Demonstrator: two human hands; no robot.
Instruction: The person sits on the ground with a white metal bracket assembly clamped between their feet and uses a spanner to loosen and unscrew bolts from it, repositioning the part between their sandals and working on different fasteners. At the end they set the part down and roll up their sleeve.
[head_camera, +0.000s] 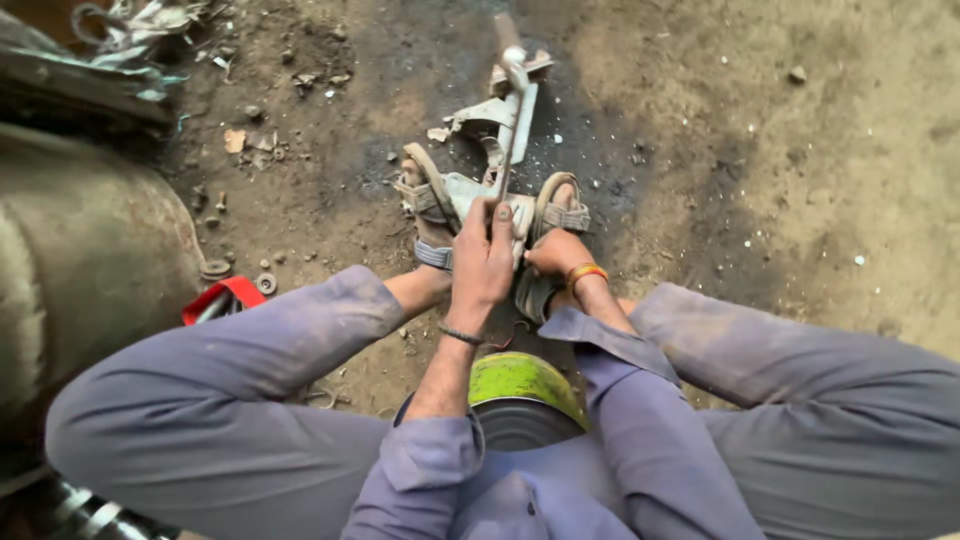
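The person sits low on a green-rimmed round seat (525, 378), knees spread wide, both forearms reaching forward between the legs toward the feet.

The left hand (482, 262) is raised slightly, wrist straight, with a thin bracelet at the wrist. Its fingers (497, 222) are clamped around the lower end of a slim metal bar tool (512, 125), thumb on top along the shaft. The bar slants up and away from the body, its far end meeting a rounded knob near the top of a pale, bent metal bracket (497, 118).

The right hand (551, 252) sits lower, just beside the left, wearing orange bangles at the wrist. It presses down on the near part of the bracket; whether its fingers are curled together or spread cannot be told, since they are hidden.

The bracket lies on the dirt floor (760, 170), its near end pinned between the two sandalled feet (430, 205). A red-handled tool (222, 298) lies by the left knee, beside a large dull metal drum (80, 260).
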